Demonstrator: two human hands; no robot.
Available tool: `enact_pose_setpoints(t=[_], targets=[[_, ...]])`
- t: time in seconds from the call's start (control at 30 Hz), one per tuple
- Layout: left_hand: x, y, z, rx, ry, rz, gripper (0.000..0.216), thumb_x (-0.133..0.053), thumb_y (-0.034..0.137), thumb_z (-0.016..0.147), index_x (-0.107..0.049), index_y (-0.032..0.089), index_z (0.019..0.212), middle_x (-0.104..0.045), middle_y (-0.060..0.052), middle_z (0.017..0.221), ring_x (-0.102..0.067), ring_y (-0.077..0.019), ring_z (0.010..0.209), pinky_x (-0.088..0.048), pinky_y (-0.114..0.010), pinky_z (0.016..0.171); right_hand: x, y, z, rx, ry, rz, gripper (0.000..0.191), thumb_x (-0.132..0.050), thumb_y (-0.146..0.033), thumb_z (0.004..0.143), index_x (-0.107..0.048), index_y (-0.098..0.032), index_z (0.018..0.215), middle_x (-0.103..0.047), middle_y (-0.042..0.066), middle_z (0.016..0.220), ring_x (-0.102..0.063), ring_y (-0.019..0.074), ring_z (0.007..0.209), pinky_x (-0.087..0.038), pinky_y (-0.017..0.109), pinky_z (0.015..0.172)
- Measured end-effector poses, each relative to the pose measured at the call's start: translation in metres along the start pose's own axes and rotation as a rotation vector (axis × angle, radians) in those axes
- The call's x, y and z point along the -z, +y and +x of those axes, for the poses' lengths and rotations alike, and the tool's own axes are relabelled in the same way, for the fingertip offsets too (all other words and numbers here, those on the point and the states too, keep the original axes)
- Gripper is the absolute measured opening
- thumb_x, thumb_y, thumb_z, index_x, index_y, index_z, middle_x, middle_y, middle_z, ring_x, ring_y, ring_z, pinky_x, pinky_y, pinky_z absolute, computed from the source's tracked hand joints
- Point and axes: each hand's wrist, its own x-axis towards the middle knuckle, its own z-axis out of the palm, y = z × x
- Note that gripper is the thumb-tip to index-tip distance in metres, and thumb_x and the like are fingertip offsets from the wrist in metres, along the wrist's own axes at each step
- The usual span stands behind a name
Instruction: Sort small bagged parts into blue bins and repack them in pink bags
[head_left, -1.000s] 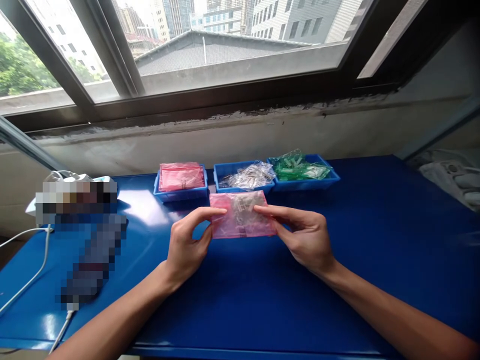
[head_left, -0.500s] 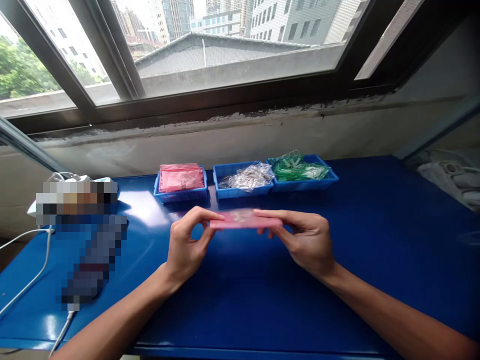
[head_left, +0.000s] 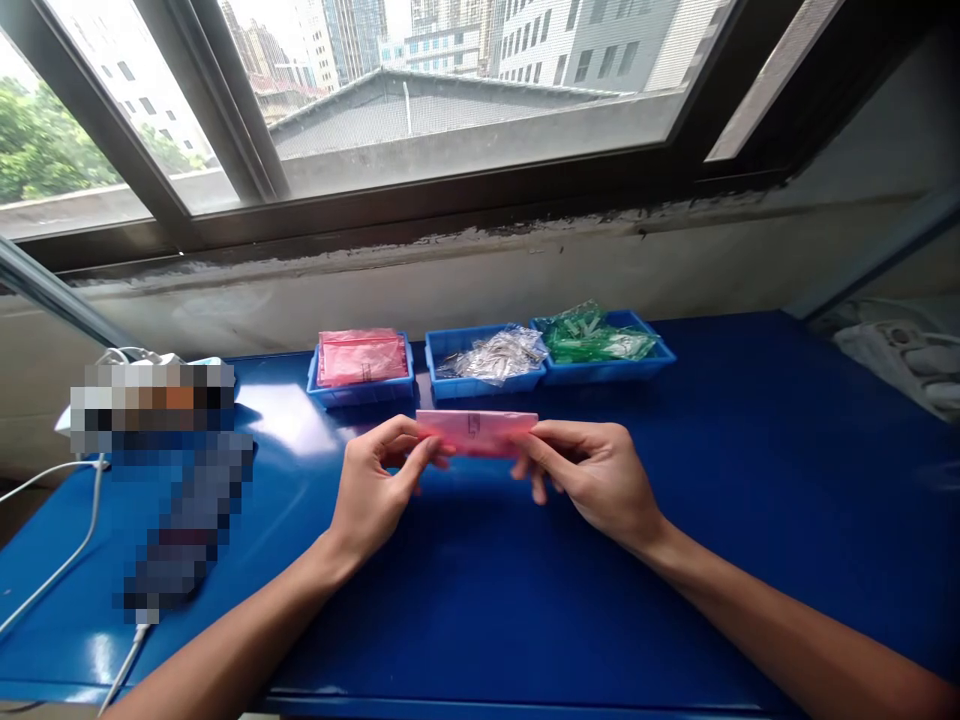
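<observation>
Head view: pink plastic bag pinched between left hand and right hand

Both grips are clenched on the bag, one at each short end, with thumbs on top and fingers curled beneath. The bag is held flat-on and tilted, just off the blue counter, with a small dark printed mark near its middle. It sits just in front of a row of three blue plastic trays. The left tray carries pink bags, the middle tray clear bags of small metal parts, and the right tray green bags. Further left on the counter lies a pixelated object, too blurred to name, with a white cable running from it. Behind everything is a window.
</observation>
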Motion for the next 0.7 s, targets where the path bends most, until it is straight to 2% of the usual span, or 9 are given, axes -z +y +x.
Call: enact_pose_setpoints(t=[0.07,0.17,0.23,0.3,0.37,0.43,0.47,0.53,0.7], targets=[[0.0,-0.002,-0.002,-0.171,0.05,0.072,0.01,-0.07,0.026,0.094,-0.072,0.018,0.088,-0.081,-0.007,0.089,-0.077,-0.0193,0.08,-0.059,-0.026,0.07,0.001,0.0,-0.001,0.071,0.049,-0.024,0.018,-0.075,-0.028,0.091,-0.087,-0.021,0.101,-0.084,0.007,0.083,-0.066,0.0149,0.046,-0.05,0.025,0.043],[0.001,-0.005,-0.003,-0.372,0.063,0.15,0.01,-0.066,0.016,0.096,-0.074,0.02,0.094,-0.081,-0.009,0.108,-0.076,-0.0223,0.103,-0.059,-0.033,0.092,0.002,0.001,-0.004,0.194,0.123,-0.073,0.027,-0.071,-0.015,0.088,-0.087,-0.027,0.106,-0.085,0.005,0.103,-0.08,0.0214,0.075,-0.064,0.028,0.063],[0.003,-0.004,-0.004,-0.446,0.051,0.184,0.011,-0.065,0.016,0.097,-0.075,0.02,0.096,-0.076,-0.012,0.129,-0.071,-0.0257,0.119,-0.055,-0.038,0.101,0.003,0.001,-0.004,0.25,0.136,-0.083,0.026,-0.071,-0.013,0.088,-0.087,-0.027,0.103,-0.085,0.005,0.106,-0.081,0.0259,0.096,-0.066,0.031,0.077],[0.004,-0.002,-0.003,-0.459,0.059,0.207,0.01,-0.065,0.02,0.098,-0.075,0.02,0.094,-0.068,-0.014,0.143,-0.065,-0.0288,0.128,-0.052,-0.04,0.106,0.003,0.0,-0.004,0.249,0.117,-0.077,0.02,-0.072,-0.017,0.089,-0.087,-0.024,0.1,-0.085,0.006,0.096,-0.081,0.0256,0.089,-0.065,0.03,0.074],[0.004,-0.001,-0.003,-0.374,0.049,0.196,0.013,-0.066,0.026,0.098,-0.074,0.019,0.091,-0.074,-0.013,0.129,-0.07,-0.0274,0.115,-0.055,-0.037,0.097,0.001,-0.002,-0.004,0.184,0.071,-0.063,0.015,-0.072,-0.026,0.092,-0.085,-0.02,0.087,-0.079,0.004,0.068,-0.073,0.0197,0.058,-0.058,0.027,0.054],[0.003,-0.001,-0.004,-0.203,0.008,0.121,0.023,-0.066,0.036,0.099,-0.07,0.018,0.086,-0.077,-0.008,0.093,-0.072,-0.0211,0.084,-0.056,-0.03,0.075,0.0,-0.003,-0.003,0.109,0.004,-0.069,0.035,-0.07,-0.035,0.095,-0.074,-0.019,0.064,-0.059,-0.001,0.045,-0.052,0.0123,0.036,-0.041,0.024,0.038],[0.002,-0.001,-0.004,-0.117,-0.016,0.065,0.028,-0.066,0.041,0.099,-0.068,0.018,0.083,-0.073,-0.004,0.079,-0.068,-0.0181,0.072,-0.053,-0.026,0.066,-0.001,-0.003,-0.003,0.087,-0.024,-0.075,0.044,-0.068,-0.038,0.096,-0.065,-0.019,0.055,-0.05,-0.002,0.041,-0.044,0.01,0.033,-0.034,0.024,0.035],[0.002,0.0,-0.002,-0.013,-0.029,-0.04,0.033,-0.068,0.046,0.096,-0.063,0.017,0.08,-0.068,-0.001,0.071,-0.063,-0.0149,0.062,-0.049,-0.023,0.057,-0.001,-0.003,-0.002,0.074,-0.062,-0.082,0.05,-0.065,-0.039,0.097,-0.058,-0.02,0.051,-0.044,-0.003,0.042,-0.038,0.0086,0.034,-0.028,0.024,0.035],[0.029,0.016,0.026,-0.086,0.179,-0.041,0.03,-0.077,0.046,0.088,-0.066,0.018,0.091,-0.073,-0.002,0.074,-0.069,-0.0169,0.067,-0.053,-0.024,0.061,0.001,-0.005,-0.001,0.094,-0.095,-0.084,0.041,-0.061,-0.037,0.097,-0.072,-0.018,0.063,-0.047,-0.003,0.044,-0.037,0.0094,0.037,-0.029,0.025,0.038]])
